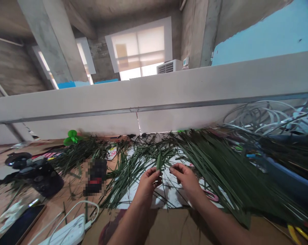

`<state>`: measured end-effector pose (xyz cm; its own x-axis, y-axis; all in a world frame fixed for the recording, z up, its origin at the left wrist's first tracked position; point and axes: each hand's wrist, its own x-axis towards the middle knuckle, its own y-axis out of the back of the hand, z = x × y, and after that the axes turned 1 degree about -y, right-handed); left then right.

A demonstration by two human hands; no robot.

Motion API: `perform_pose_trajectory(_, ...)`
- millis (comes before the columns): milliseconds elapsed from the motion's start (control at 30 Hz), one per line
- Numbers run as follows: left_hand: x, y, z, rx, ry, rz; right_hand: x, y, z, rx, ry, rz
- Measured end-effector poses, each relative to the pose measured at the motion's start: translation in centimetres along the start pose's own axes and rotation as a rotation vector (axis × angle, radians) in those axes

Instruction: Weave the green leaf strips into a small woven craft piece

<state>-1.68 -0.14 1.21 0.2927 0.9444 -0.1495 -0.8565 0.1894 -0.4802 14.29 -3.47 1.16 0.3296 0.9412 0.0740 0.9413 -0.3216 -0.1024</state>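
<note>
My left hand (pixel 148 184) pinches a short green leaf strip (pixel 159 161) that stands upright between its fingertips. A little to the right, my right hand (pixel 185 177) has its fingers curled together close to the strip, and I cannot make out what they hold. Both hands hover over a white sheet (pixel 169 194) on the wooden table. Long green palm-like leaves (pixel 215 163) lie in a thick pile to the right and spread loosely to the left (pixel 87 153).
A white partition wall (pixel 154 102) closes off the table's far side. At the left lie a black device (pixel 41 175), a phone (pixel 21 226), a white power strip with cable (pixel 67 233) and a green plastic piece (pixel 71 136). Coiled white strips (pixel 266 117) sit far right.
</note>
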Motion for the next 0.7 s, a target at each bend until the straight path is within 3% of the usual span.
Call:
perform_pose_trajectory(167, -0.1, 0.1, 0.4, -0.099, -0.087, 0.024, -1.0, -1.2, 1.0, -0.14, -0.013, -0.146)
perform_pose_trajectory(333, -0.3, -0.2, 0.5, -0.133, -0.107, 0.035, -1.8, -2.7, 2.7, -0.083, -0.243, -0.298)
perform_pose_trajectory(567, -0.3, -0.4, 0.4, -0.184, -0.093, 0.032, -1.3, -1.8, 2.4, -0.25, -0.023, -0.05)
perform_pose_trajectory(700, -0.3, -0.5, 0.5, -0.181, -0.112, 0.024, -1.7, -2.3, 2.6, -0.124, -0.209, -0.233)
